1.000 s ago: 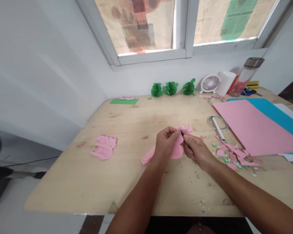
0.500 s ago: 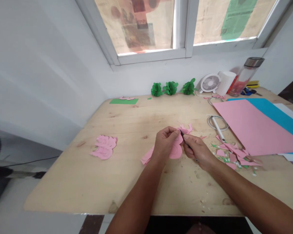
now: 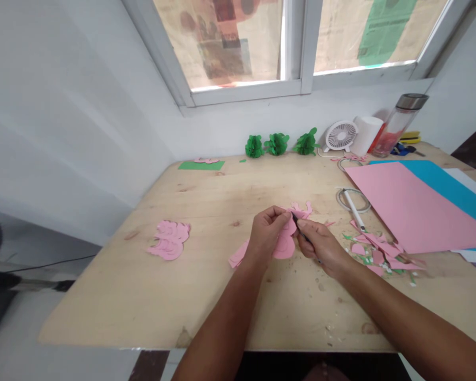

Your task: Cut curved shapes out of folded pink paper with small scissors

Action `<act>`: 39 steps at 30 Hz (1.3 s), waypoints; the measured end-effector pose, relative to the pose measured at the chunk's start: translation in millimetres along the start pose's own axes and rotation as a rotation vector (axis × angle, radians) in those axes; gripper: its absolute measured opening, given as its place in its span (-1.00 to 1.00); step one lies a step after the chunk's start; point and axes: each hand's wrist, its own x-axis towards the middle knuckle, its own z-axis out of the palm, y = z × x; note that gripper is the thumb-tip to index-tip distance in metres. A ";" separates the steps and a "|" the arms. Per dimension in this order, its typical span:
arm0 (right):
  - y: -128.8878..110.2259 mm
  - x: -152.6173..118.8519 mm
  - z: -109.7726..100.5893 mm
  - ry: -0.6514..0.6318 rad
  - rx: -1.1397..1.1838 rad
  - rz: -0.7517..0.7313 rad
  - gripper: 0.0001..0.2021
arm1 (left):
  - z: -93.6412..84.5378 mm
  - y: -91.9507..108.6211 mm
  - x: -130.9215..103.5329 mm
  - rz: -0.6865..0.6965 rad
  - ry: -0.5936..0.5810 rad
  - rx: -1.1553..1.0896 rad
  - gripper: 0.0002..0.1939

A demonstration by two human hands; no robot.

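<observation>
Near the middle of the wooden table, my left hand (image 3: pixel 266 233) pinches a piece of pink paper (image 3: pixel 285 246) with rounded, scalloped edges. Close beside it on the right, my right hand (image 3: pixel 321 246) is closed on a dark, slim cutting tool (image 3: pixel 303 234), whose tip meets the paper by my left fingertips. Part of the tool is hidden in my palm. Just beyond the fingers a jagged pink offcut (image 3: pixel 304 209) sticks out. A folded pink strip (image 3: pixel 238 255) shows left of my left wrist.
Cut pink shapes (image 3: pixel 170 239) lie on the left. Paper scraps (image 3: pixel 376 255), a white pen (image 3: pixel 354 209) and coloured sheets (image 3: pixel 416 206) are on the right. Along the wall stand green paper figures (image 3: pixel 276 144), a small fan (image 3: pixel 341 136) and a glass bottle (image 3: pixel 400 124).
</observation>
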 end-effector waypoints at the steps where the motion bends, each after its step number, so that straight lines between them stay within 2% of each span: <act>1: -0.3 -0.2 0.1 -0.002 0.004 0.001 -0.67 | -0.1 0.2 -0.2 -0.005 -0.006 -0.005 -0.83; 39: 3.7 1.0 -1.8 -0.013 0.019 -0.003 -0.65 | -1.9 -1.5 3.2 -0.003 -0.011 0.041 -0.83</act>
